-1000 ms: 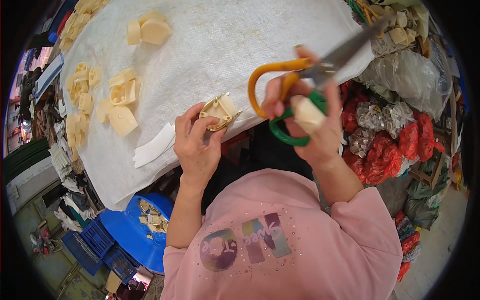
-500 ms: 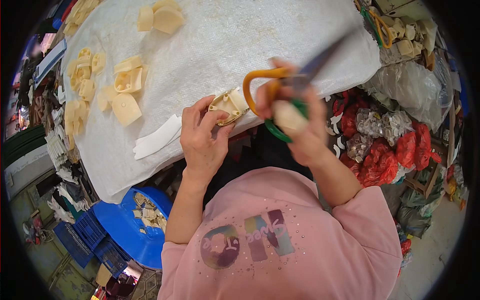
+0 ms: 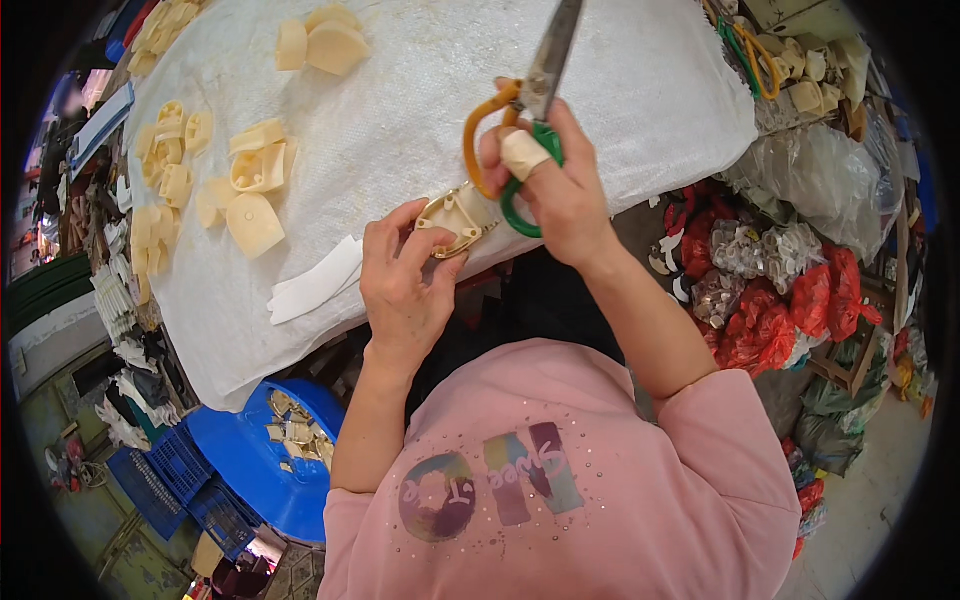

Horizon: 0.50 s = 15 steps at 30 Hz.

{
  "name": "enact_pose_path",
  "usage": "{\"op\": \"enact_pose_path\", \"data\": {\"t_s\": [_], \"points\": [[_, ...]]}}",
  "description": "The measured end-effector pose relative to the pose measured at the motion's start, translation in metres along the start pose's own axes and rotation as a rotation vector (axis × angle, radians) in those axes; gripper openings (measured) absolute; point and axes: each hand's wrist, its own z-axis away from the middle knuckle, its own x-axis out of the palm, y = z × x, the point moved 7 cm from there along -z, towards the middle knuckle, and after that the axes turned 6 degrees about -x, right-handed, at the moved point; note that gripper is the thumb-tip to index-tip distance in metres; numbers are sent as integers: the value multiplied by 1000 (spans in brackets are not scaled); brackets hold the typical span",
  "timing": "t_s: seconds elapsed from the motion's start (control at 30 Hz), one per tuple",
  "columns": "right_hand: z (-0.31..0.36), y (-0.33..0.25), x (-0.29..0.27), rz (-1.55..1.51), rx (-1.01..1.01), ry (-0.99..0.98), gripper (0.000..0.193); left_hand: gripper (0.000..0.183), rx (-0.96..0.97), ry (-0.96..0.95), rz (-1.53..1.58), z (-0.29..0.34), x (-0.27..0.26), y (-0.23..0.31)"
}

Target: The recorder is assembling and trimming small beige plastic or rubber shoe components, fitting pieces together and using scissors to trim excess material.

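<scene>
My left hand (image 3: 405, 285) is closed on a small cream plastic part (image 3: 452, 222), a shallow hollow piece with little posts inside, held at the table's near edge. My right hand (image 3: 560, 185) grips a pair of scissors (image 3: 541, 85) with one orange and one green handle loop. The blades point away from me, up over the table. A pale wrap (image 3: 524, 154) covers one finger or thumb of that hand. The scissor handles hang close to the right end of the plastic part; whether they touch it I cannot tell. White strips (image 3: 318, 280) lie left of my left hand.
White woven sheeting (image 3: 400, 110) covers the table. Cream plastic pieces (image 3: 255, 222) lie in groups at its left and back. A blue basin (image 3: 250, 470) with small parts stands lower left; red bags (image 3: 760, 325) lie at right. More scissors (image 3: 765, 62) rest at the far right.
My right hand has moved left and away from me with the scissors, whose blades have swung from pointing right to pointing away. My left hand holds its place with the plastic part.
</scene>
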Motion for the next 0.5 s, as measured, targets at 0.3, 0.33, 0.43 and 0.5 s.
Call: {"op": "enact_pose_path", "data": {"t_s": [0.3, 0.33, 0.43, 0.5], "points": [[4, -35, -4, -312, -200, 0, 42, 27, -7, 15, -2, -1, 0, 1], [1, -38, -6, -337, -234, -4, 40, 27, -7, 13, -3, -1, 0, -1], [-7, -29, 1, -346, -200, 66, 33, 28, 31, 4, 2, -1, 1, 1], [-11, -22, 10, -18, -209, 20, 26, 27, 3, 0, -24, -2, 0, 1]]}}
